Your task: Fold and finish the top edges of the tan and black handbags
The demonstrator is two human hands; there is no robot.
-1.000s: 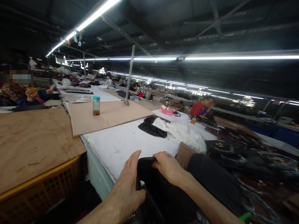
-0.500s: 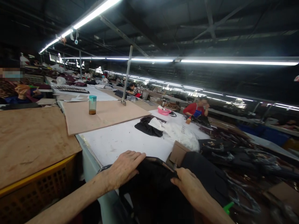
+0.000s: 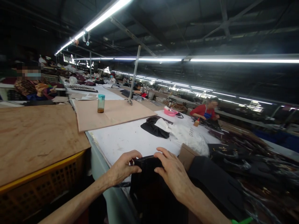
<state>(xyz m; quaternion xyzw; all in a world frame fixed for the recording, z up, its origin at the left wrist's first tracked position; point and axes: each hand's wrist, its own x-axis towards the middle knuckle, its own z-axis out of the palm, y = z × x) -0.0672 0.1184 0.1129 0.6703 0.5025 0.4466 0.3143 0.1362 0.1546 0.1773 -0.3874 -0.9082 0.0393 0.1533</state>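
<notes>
So here we are, with the long white-topped surface running away from us, and to our left a broad wooden board lying over a yellow crate. Farther along, a beige sheet lies flat across the surface. Now the centre of it all: the black item, right in front of us at the near edge, its upper rim raised between our hands; we can't tell what its lower part rests on. A dark flat piece lies just to its right, and beyond that sits a white plastic bag. Our right hand arches over the rim, thumb on the near side, fingers pinching the top edge; our left hand nips the upper left corner between thumb and forefinger. Ahead we spot a crumpled black cloth, then a pink basket, and a blue-capped bottle upright on the beige sheet, dark liquid at the bottom. Smallest of all, a little orange-brown bottle leans behind the plastic bag.
</notes>
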